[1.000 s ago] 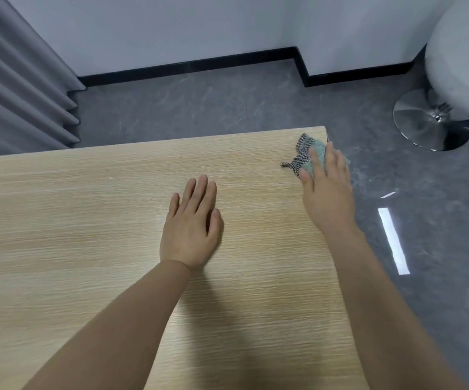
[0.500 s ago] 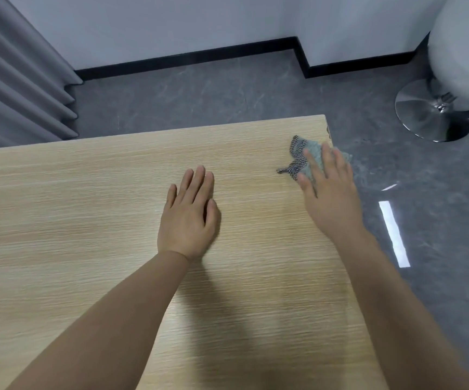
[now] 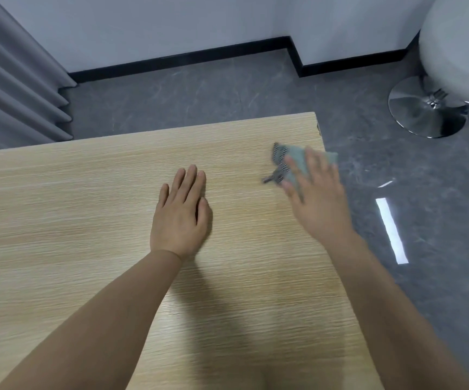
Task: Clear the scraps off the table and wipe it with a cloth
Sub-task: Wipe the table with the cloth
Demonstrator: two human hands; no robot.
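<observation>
A light wooden table (image 3: pixel 87 220) fills the lower left of the head view. My left hand (image 3: pixel 181 215) lies flat on it near the middle, fingers straight. My right hand (image 3: pixel 317 198) presses straight fingers onto a small teal cloth (image 3: pixel 296 160) with a dark mesh edge, close to the table's right edge. The cloth is partly hidden under my fingers, and part of it hangs past the edge. This hand is blurred with motion. No scraps show on the table.
Grey floor (image 3: pixel 199 97) lies beyond the far and right edges of the table. A white stool with a chrome base (image 3: pixel 427 111) stands at the upper right. Grey curtains (image 3: pixel 11 94) hang at the left, against the white wall.
My right hand has slid the cloth back along the right edge, away from the far corner and towards me. My left hand has stayed flat in place.
</observation>
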